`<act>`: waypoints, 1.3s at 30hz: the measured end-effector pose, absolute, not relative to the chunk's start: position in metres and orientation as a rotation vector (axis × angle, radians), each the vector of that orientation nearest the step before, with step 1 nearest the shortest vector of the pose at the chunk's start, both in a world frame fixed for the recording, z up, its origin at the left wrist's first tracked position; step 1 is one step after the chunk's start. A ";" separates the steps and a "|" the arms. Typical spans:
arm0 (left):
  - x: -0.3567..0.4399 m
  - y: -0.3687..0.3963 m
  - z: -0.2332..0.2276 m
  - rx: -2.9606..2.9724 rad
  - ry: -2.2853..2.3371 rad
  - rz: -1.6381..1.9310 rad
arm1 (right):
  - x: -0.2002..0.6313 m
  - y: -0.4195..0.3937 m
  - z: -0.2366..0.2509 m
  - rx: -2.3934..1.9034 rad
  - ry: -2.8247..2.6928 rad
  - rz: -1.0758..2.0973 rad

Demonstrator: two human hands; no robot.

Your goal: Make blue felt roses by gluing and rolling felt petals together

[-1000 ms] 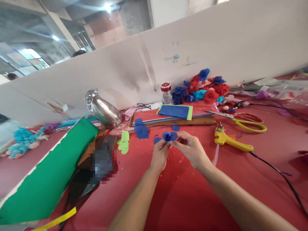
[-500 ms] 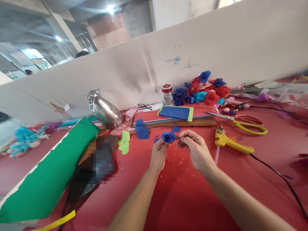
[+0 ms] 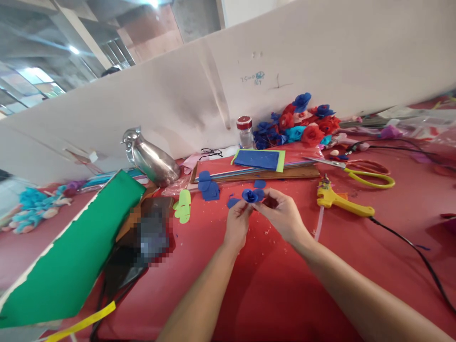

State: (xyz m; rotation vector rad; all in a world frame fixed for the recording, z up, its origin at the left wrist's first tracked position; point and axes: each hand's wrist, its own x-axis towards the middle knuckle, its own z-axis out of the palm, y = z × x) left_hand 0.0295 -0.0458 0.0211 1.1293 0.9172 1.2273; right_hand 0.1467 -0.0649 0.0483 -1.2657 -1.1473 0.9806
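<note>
Both forearms enter from the near edge and meet over the red table [image 3: 270, 294]. The left hand [image 3: 238, 224] and right hand [image 3: 283, 216] are closed together on a small blue foam flower [image 3: 252, 195], which is held up between the fingertips of both, clear of the table surface. The left hand pinches it from below and the left; the right hand's fingers press against its right side.

Just left of the grip, a loose blue foam scrap [image 3: 233, 203] lies on the table. Further left lie light green leaf cut-outs [image 3: 183, 209], and beyond them a dark pouch [image 3: 142, 242] and a large green sheet [image 3: 74, 256], with a yellow strip [image 3: 81, 323] at the near left corner.

Right of the grip lies a yellow glue gun [image 3: 344, 202], its black cord [image 3: 413, 247] trailing off to the near right. Behind the gun lie yellow-handled scissors [image 3: 359, 171].

Just behind the grip, blue petal cut-outs [image 3: 208, 186] rest at the edge of a stack of coloured sheets [image 3: 256, 167] topped with a blue sheet [image 3: 258, 159]. Behind and to the left lies a tilted metal jug [image 3: 151, 159].

Farthest back, against the white partition [image 3: 320, 57], stand a red-capped jar [image 3: 245, 132] and a heap of finished red and blue flowers [image 3: 302, 126].
</note>
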 end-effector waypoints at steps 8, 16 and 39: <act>0.028 -0.046 0.024 1.135 0.948 1.225 | 0.146 -0.067 0.047 -1.227 -1.169 0.934; 0.028 -0.048 0.022 1.206 0.949 1.225 | 0.144 -0.067 0.048 -1.225 -1.168 0.902; 0.027 -0.047 0.019 1.267 1.009 1.201 | 0.141 -0.069 0.045 -1.285 -1.296 0.616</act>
